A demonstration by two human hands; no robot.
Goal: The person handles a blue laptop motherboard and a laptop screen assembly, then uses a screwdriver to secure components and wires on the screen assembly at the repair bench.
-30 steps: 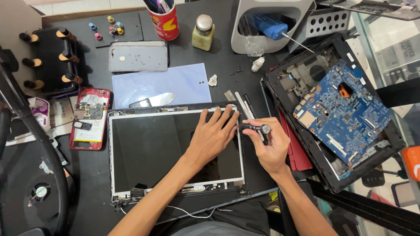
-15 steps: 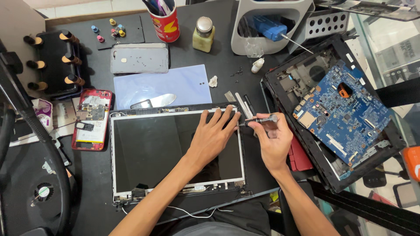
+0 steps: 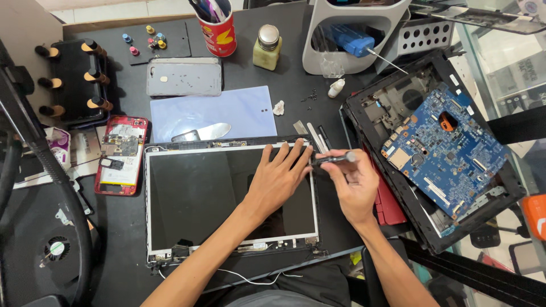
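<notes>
Screwdriver (image 3: 333,159) levelled since; right hand (image 3: 354,190) pinching it, left hand (image 3: 280,177) spread on screen (image 3: 199,199).

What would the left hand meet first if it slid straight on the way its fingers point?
The left hand lies flat on the laptop screen panel, fingers aimed up-right. It would likely first meet the screwdriver held in the right hand, just past the panel's corner; height is unclear.

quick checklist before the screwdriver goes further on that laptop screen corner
1. Left hand flat on the screen panel, steadying it: ok.
2. Right hand gripping the screwdriver: ok.
3. Tip seated at the panel's top right corner: cannot tell, fingers hide it.
4. Tweezers lie close beside the work spot: not ok.
5. Loose white cable trails at the panel's bottom edge: not ok.
</notes>
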